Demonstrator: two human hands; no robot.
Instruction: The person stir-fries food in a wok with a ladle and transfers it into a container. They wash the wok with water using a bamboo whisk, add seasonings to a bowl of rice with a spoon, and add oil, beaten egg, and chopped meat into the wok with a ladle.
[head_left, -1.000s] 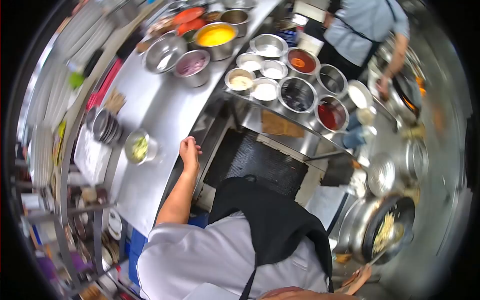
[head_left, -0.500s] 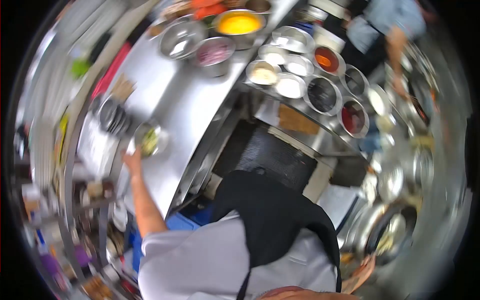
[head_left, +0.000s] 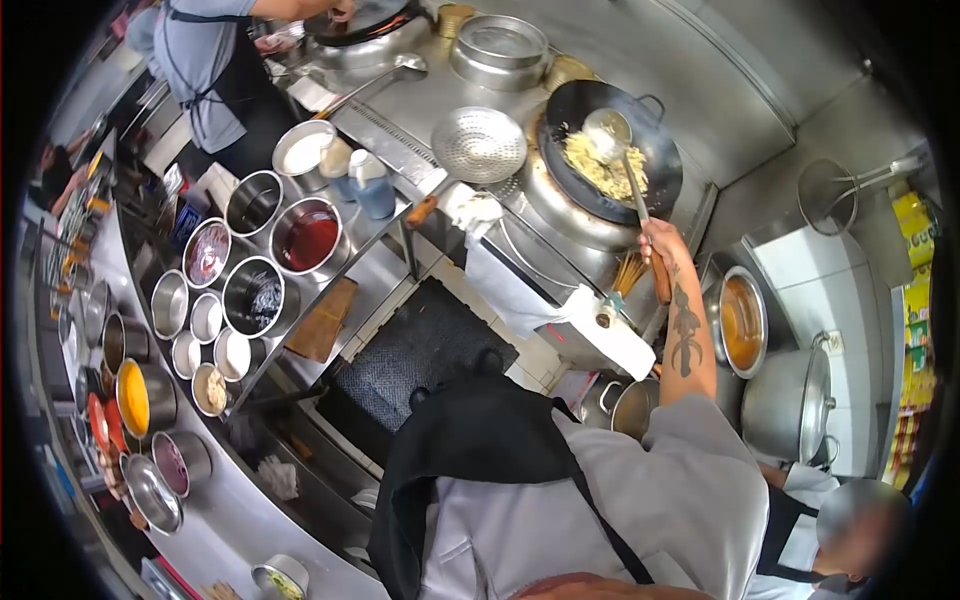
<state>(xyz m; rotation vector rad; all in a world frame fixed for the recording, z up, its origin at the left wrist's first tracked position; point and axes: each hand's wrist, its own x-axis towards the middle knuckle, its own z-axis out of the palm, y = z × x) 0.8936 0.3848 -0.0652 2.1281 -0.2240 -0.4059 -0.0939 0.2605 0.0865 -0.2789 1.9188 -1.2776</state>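
Observation:
My right hand is closed around the handle of a ladle, whose wooden end sticks out below the fist. The ladle's round bowl rests over pale yellow, shredded-looking food inside a black wok. That wok sits tilted on a steel burner ring. My left hand is out of view. A small metal bowl with yellow-green pieces stands on the steel counter at the bottom left.
A perforated strainer lies left of the wok. Metal pots, one with red sauce, crowd a side table. A co-worker stands at another wok; another person is at lower right. A lidded stockpot stands at right.
My view has swung toward the stove. My left hand, earlier at the small bowl on the counter, has left view. My right hand, formerly at the wok's edge, now shows gripping the ladle.

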